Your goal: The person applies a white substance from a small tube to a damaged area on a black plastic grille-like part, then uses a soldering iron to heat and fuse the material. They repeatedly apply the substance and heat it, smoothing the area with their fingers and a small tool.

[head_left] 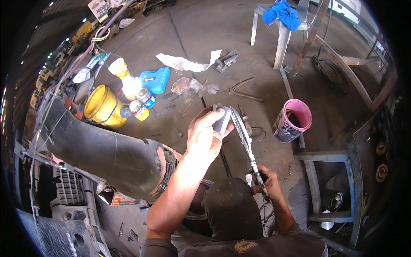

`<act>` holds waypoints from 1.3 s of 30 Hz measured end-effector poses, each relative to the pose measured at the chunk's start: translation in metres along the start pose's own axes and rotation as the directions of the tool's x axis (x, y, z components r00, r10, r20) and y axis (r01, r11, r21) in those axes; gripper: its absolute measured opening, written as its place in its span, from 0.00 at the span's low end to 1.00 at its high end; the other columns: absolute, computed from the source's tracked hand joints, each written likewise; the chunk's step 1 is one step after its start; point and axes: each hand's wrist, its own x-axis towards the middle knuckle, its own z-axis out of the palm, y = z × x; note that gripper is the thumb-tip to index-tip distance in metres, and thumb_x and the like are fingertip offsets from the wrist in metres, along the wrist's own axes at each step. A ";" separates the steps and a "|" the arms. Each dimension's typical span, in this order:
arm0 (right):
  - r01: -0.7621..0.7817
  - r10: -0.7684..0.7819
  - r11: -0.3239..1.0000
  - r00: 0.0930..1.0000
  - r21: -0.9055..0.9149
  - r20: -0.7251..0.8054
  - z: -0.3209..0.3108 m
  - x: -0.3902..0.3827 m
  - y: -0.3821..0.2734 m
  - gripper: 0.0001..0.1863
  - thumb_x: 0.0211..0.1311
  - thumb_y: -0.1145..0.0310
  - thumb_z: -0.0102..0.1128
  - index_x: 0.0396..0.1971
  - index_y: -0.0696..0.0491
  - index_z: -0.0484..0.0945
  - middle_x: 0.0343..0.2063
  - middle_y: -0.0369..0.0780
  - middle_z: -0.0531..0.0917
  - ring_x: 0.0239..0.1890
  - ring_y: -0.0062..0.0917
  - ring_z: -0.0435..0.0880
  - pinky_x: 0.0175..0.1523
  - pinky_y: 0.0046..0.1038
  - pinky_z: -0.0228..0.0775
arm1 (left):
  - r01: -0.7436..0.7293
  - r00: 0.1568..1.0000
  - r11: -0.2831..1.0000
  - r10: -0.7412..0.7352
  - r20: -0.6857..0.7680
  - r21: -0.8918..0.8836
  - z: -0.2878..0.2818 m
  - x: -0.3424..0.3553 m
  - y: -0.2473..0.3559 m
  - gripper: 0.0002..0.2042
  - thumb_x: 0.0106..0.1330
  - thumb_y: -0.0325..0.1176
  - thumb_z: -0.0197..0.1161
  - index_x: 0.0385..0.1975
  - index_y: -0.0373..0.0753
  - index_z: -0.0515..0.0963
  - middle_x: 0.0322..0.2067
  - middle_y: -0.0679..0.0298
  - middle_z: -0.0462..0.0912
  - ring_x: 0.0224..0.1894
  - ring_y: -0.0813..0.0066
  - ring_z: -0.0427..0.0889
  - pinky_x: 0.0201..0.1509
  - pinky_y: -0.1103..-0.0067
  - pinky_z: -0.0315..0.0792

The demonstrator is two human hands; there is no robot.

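My left hand (pixel 206 130) is closed around a grey block (pixel 222 120) that looks like a sanding block, held up against the upper end of a long narrow panel (pixel 245 139). This panel stands tilted and nearly edge-on, with whitish patches along its dark edge. Lower down on the right, my right hand (pixel 269 180) grips the panel's near end, its fingers partly hidden behind it. My knee (pixel 231 205) is just left of that end. The panel's broad face cannot be made out.
A large dark bumper (pixel 107 145) lies close on the left, beside a yellow bucket (pixel 102 107), tins (pixel 139 110) and a blue case (pixel 155 80). To the right stand a pink bucket (pixel 295 118) and a metal frame (pixel 332 157). A chair (pixel 280 43) bears a blue cloth (pixel 282 15).
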 end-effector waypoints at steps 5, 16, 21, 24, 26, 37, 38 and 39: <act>-0.031 0.034 0.995 0.999 -0.099 0.027 -0.007 0.008 0.003 0.34 0.34 0.73 0.84 0.46 0.59 0.77 0.35 0.29 0.76 0.38 0.13 0.71 0.43 0.18 0.64 | -0.031 0.999 0.999 0.030 -0.026 -0.013 -0.002 0.007 0.000 0.03 0.64 0.27 0.60 0.33 0.35 0.77 0.35 0.60 0.81 0.42 0.67 0.80 0.51 0.61 0.74; -0.047 0.041 0.984 0.998 -0.174 -0.037 -0.009 0.010 0.004 0.26 0.38 0.76 0.82 0.41 0.58 0.78 0.28 0.27 0.75 0.32 0.12 0.71 0.37 0.17 0.65 | -0.044 0.997 0.999 0.044 -0.060 -0.009 -0.004 0.012 -0.009 0.04 0.66 0.27 0.58 0.36 0.34 0.77 0.37 0.60 0.80 0.41 0.67 0.80 0.48 0.65 0.75; 0.033 -0.063 0.973 0.990 -0.230 -0.124 -0.008 0.011 0.024 0.20 0.42 0.77 0.79 0.37 0.58 0.79 0.24 0.29 0.76 0.27 0.11 0.72 0.31 0.18 0.67 | 0.012 0.999 0.998 -0.015 -0.046 -0.068 -0.019 0.025 -0.015 0.05 0.67 0.28 0.58 0.38 0.35 0.77 0.38 0.60 0.81 0.42 0.67 0.81 0.47 0.67 0.75; -0.093 -0.016 0.920 0.962 -0.382 -0.273 -0.012 0.007 0.040 0.18 0.45 0.73 0.79 0.35 0.58 0.80 0.24 0.31 0.78 0.26 0.15 0.73 0.32 0.22 0.69 | -0.032 0.991 0.999 0.033 -0.128 0.003 -0.031 0.019 -0.003 0.06 0.67 0.30 0.58 0.40 0.36 0.76 0.39 0.60 0.81 0.40 0.67 0.82 0.44 0.68 0.77; -0.268 -0.026 0.704 0.916 -0.657 -0.401 -0.033 -0.001 0.064 0.18 0.50 0.69 0.76 0.38 0.59 0.81 0.24 0.33 0.80 0.25 0.17 0.76 0.32 0.25 0.71 | -0.061 0.994 0.998 0.061 -0.093 0.002 -0.045 0.007 0.012 0.08 0.67 0.30 0.58 0.43 0.38 0.75 0.39 0.60 0.80 0.39 0.67 0.82 0.42 0.69 0.77; -0.449 0.115 -0.166 0.875 -0.878 -0.469 -0.117 -0.032 0.163 0.17 0.59 0.64 0.65 0.45 0.58 0.81 0.28 0.42 0.85 0.31 0.25 0.83 0.39 0.30 0.75 | -0.180 0.753 0.983 0.168 -0.637 0.046 -0.253 -0.075 0.044 0.21 0.63 0.23 0.60 0.57 0.34 0.70 0.40 0.58 0.82 0.34 0.70 0.81 0.33 0.74 0.75; -0.433 0.118 -0.174 0.882 -0.884 -0.456 -0.114 -0.017 0.155 0.17 0.59 0.64 0.65 0.45 0.57 0.81 0.28 0.42 0.85 0.31 0.26 0.84 0.39 0.30 0.75 | -0.148 0.735 0.988 0.134 -0.665 0.035 -0.269 -0.078 0.038 0.20 0.63 0.22 0.60 0.55 0.35 0.72 0.41 0.59 0.82 0.34 0.71 0.80 0.33 0.74 0.75; -0.401 0.103 -0.151 0.902 -0.903 -0.418 -0.110 0.002 0.145 0.17 0.59 0.64 0.65 0.45 0.57 0.81 0.28 0.42 0.85 0.31 0.26 0.84 0.39 0.30 0.75 | -0.116 0.720 0.993 0.094 -0.688 0.015 -0.282 -0.080 0.033 0.18 0.62 0.22 0.60 0.54 0.36 0.74 0.41 0.61 0.82 0.34 0.71 0.79 0.33 0.74 0.74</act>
